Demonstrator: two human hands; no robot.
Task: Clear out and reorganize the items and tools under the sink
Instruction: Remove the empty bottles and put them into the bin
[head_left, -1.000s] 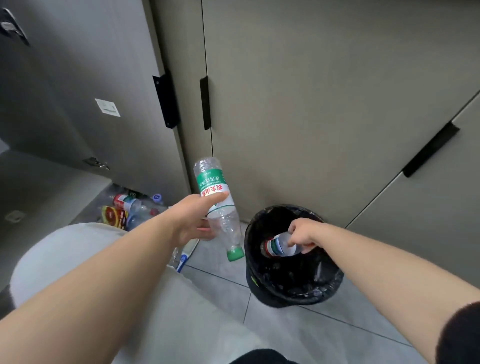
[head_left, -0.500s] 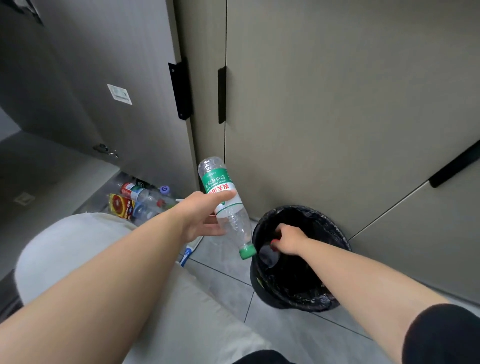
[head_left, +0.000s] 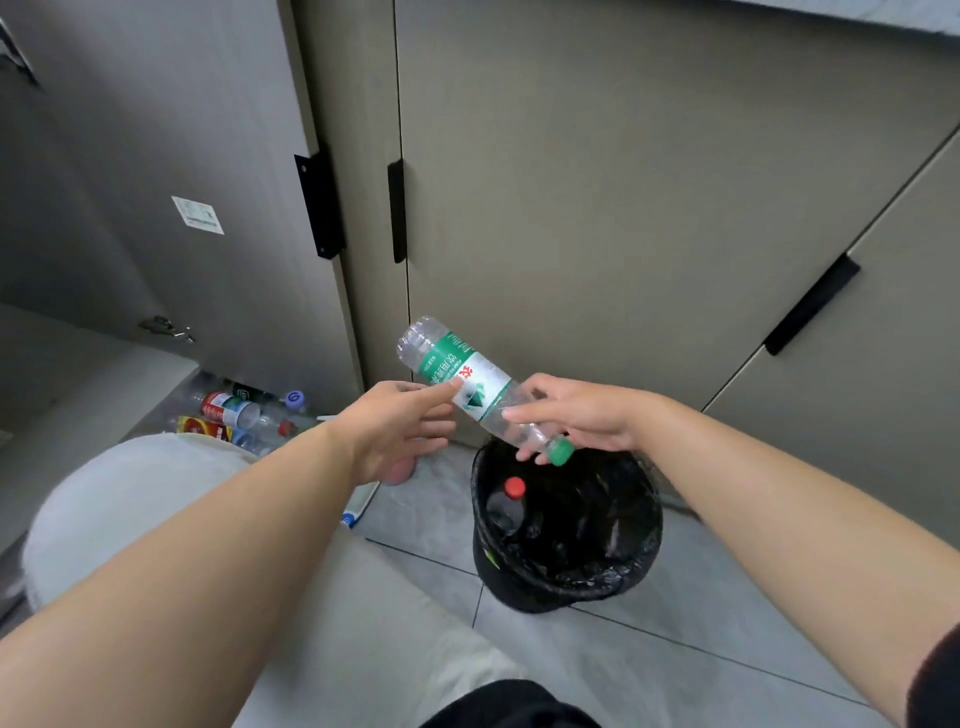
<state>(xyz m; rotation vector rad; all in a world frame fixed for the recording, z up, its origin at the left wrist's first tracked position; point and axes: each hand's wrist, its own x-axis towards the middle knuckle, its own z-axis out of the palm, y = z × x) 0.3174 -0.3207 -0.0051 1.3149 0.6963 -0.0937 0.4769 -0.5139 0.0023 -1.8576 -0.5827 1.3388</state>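
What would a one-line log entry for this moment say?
left hand: holds green-label bottle | right hand: grips its neck | bin: red-capped bottle inside | bottle: tilted, cap down

soft even light, bowed wide-angle edges

- A single head-worn wide-angle camera looks from above the bin (head_left: 615, 584), facing forward and steeply down.
- It is near: the bin sits mid-frame, closed cabinet doors (head_left: 623, 208) rise just behind it, and an open cupboard (head_left: 78, 395) lies left of it.

Green-labelled clear bottle (head_left: 470, 387), black bin (head_left: 566, 582)
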